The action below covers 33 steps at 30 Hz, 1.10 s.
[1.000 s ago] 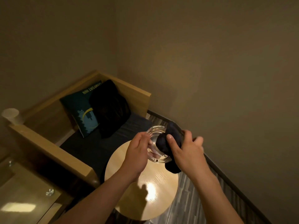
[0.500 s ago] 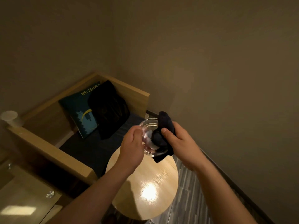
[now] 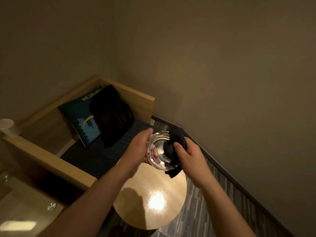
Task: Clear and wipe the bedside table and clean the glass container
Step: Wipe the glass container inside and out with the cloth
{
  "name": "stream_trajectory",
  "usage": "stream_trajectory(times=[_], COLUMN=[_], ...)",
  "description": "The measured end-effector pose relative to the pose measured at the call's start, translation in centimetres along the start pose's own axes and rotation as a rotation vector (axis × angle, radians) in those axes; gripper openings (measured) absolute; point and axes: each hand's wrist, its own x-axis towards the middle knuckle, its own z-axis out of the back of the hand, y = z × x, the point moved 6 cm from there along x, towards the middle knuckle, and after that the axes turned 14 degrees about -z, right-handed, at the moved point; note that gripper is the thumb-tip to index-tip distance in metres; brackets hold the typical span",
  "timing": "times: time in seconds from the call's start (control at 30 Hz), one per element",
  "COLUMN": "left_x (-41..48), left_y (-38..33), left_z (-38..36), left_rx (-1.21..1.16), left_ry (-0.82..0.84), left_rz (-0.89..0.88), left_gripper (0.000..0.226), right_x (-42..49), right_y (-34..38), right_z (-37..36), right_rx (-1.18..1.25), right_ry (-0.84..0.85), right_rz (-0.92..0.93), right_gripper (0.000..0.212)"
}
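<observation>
**Wiping the glass dish above the cleared surface**

From my remote seat, the biggest thing in view is the wooden-framed daybed with its dark mattress (image 3: pixel 102 156), pushed into the corner; a teal printed cushion (image 3: pixel 80 120) and a black cushion (image 3: pixel 112 115) lean against its back rail. A white paper cup (image 3: pixel 6 124) stands on the frame's near-left ledge. Just beside the bed is the round pale wooden bedside surface (image 3: pixel 153 199) — its top looks bare, with a lamp glare on it, so I judge the clearing and probably the wiping of it are done.

The step in hand, I reckon, is cleaning the container. The round clear glass dish (image 3: pixel 158 151) is held in the air above the far edge of the surface, tilted so its open side faces me. My left hand (image 3: pixel 138 147) has its grip clenched on the dish's left rim, fingers behind the glass. My right hand (image 3: pixel 188 156) grips a bunched dark cloth (image 3: pixel 174 144), which is pressed into the right side of the bowl — one corner hangs below the rim.

Next move, as I see it: turn the dish in the left grip so the cloth reaches the unwiped left wall, keeping a firm hold, since smooth glass could slip.
</observation>
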Motion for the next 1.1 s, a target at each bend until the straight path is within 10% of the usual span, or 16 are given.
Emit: stream_trajectory(times=[0.13, 0.47, 0.77, 1.1], left_x=[0.1, -3.0, -1.3, -4.7], left_y=[-2.2, -0.2, -1.5, -0.9], left_z=[-0.6, -1.6, -0.1, -1.7], left_rx=[0.339, 0.154, 0.237, 0.218], left_ry=[0.249, -0.380, 0.286, -0.350], left_rz=[-0.097, -0.205, 0.008, -0.184], left_gripper=[0.046, 0.038, 0.058, 0.037], right_x=[-0.3, -3.5, -2.3, -5.0], right_y=[1.8, -2.1, 0.3, -2.2], right_z=[0.7, -3.5, 1.6, -2.9], right_rx=[-0.093, 0.419, 0.018, 0.471], right_ry=[0.147, -0.190, 0.181, -0.178], right_rz=[0.064, -0.129, -0.037, -0.126], right_gripper=[0.012, 0.018, 0.017, 0.018])
